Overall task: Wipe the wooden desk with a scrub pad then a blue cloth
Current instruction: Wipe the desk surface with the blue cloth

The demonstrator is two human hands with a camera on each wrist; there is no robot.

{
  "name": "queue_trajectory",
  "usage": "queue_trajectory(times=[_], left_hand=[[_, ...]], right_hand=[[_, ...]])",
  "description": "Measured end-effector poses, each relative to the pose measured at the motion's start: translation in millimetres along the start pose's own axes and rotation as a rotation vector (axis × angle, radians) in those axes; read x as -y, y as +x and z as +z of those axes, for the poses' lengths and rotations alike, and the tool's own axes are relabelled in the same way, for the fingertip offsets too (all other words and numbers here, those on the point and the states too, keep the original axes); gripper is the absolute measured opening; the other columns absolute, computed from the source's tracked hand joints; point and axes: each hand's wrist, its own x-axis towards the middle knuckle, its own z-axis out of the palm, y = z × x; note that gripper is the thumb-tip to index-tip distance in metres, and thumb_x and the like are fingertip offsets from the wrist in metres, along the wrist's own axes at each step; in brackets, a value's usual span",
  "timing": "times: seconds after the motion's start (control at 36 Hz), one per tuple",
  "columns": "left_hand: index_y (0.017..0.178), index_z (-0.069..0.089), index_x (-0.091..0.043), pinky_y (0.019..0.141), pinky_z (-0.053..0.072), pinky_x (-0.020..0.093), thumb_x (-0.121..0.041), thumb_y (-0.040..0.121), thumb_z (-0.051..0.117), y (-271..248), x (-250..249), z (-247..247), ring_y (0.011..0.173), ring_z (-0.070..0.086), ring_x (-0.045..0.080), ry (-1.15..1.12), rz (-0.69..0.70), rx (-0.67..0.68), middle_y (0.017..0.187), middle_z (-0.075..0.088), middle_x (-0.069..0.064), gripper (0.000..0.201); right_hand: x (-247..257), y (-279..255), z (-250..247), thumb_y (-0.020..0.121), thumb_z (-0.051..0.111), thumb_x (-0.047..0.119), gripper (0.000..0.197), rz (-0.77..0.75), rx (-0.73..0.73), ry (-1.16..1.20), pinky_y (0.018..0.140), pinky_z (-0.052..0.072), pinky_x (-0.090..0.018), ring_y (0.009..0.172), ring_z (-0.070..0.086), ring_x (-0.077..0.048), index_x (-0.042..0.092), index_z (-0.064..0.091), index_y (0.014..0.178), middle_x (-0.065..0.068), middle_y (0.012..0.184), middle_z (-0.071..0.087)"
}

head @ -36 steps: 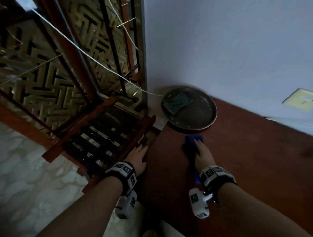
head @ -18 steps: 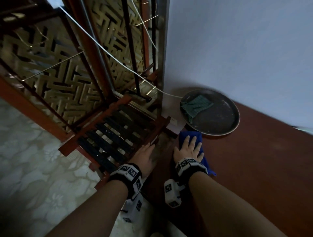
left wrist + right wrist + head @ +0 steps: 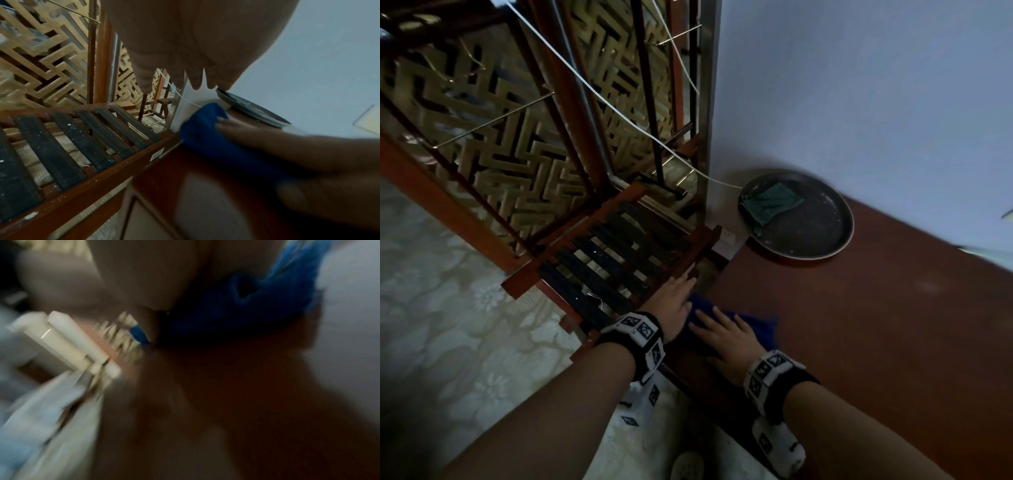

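Observation:
My right hand (image 3: 722, 334) lies flat with spread fingers on the blue cloth (image 3: 760, 327), pressing it onto the dark red wooden desk (image 3: 876, 325) at the desk's left edge. In the left wrist view the blue cloth (image 3: 207, 138) bulges out ahead of the right hand (image 3: 257, 138). My left hand (image 3: 674, 301) is flat and relaxed, reaching past the desk's left edge toward the slatted rack, holding nothing. The green scrub pad (image 3: 770, 205) lies in a round dark tray (image 3: 835, 236) at the desk's back corner. The right wrist view is blurred; only blue cloth (image 3: 236, 308) shows.
A red wooden rack with black slats (image 3: 613, 263) stands left of the desk, in front of a gold lattice screen (image 3: 500, 144). A white cable (image 3: 619, 113) runs down to the wall by the tray. A pale wall (image 3: 859, 102) bounds the desk behind. Patterned floor lies lower left.
My right hand has slid the blue cloth from near the tray back toward me and leftward to the desk's left edge. The left hand stayed by the rack.

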Motion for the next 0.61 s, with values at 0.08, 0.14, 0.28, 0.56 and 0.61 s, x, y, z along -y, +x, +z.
queue_trajectory(times=[0.08, 0.14, 0.28, 0.56, 0.61], left_hand=[[0.154, 0.013, -0.028, 0.119, 0.004, 0.033, -0.025, 0.105, 0.031, -6, -5, 9, 0.149, -0.002, 0.016, 0.020, 0.011, 0.029, 0.162, 0.003, -0.006, 0.052], [0.154, 0.013, -0.030, 0.120, 0.005, 0.036, -0.024, 0.105, 0.030, -9, -10, 15, 0.149, -0.003, 0.016, 0.037, 0.028, 0.061, 0.162, 0.002, -0.008, 0.051], [0.153, 0.011, -0.032, 0.120, 0.008, 0.046, -0.025, 0.105, 0.030, -12, -24, 28, 0.149, -0.005, 0.017, 0.095, 0.059, 0.124, 0.162, 0.000, -0.006, 0.052], [0.152, 0.007, -0.038, 0.115, 0.010, 0.059, -0.024, 0.102, 0.036, -2, -49, 50, 0.149, -0.005, 0.019, 0.304, 0.026, 0.170, 0.162, -0.004, -0.009, 0.060], [0.152, 0.007, -0.038, 0.116, 0.011, 0.059, -0.026, 0.101, 0.038, 3, -54, 54, 0.149, -0.005, 0.019, 0.340, 0.029, 0.148, 0.162, -0.005, -0.009, 0.061]], right_hand=[[4, -25, 11, 0.098, 0.039, 0.021, 0.063, -0.120, 0.034, -0.022, 0.116, -0.002, -0.047, 0.145, -0.013, -0.015, 0.040, 0.006, 0.149, 0.017, 0.157, -0.009], [5, -39, 15, 0.097, 0.039, 0.016, 0.063, -0.174, 0.068, -0.014, 0.116, -0.002, -0.046, 0.145, -0.012, -0.013, 0.040, 0.011, 0.148, 0.018, 0.157, -0.007], [4, -73, 6, 0.093, 0.042, 0.003, 0.058, -0.265, 0.143, 0.054, 0.115, 0.014, -0.039, 0.145, 0.006, -0.014, 0.027, 0.033, 0.145, 0.011, 0.157, 0.013], [-109, -123, -3, 0.080, 0.044, -0.018, 0.044, 0.244, -0.543, 1.129, 0.108, 0.034, -0.027, 0.095, 0.059, 0.009, 0.012, 0.066, 0.103, -0.007, 0.113, 0.061], [-138, -125, -11, 0.077, 0.044, -0.016, 0.052, 0.440, -0.717, 1.055, 0.114, 0.027, -0.032, 0.112, 0.056, -0.008, 0.019, 0.063, 0.110, -0.009, 0.123, 0.058]])
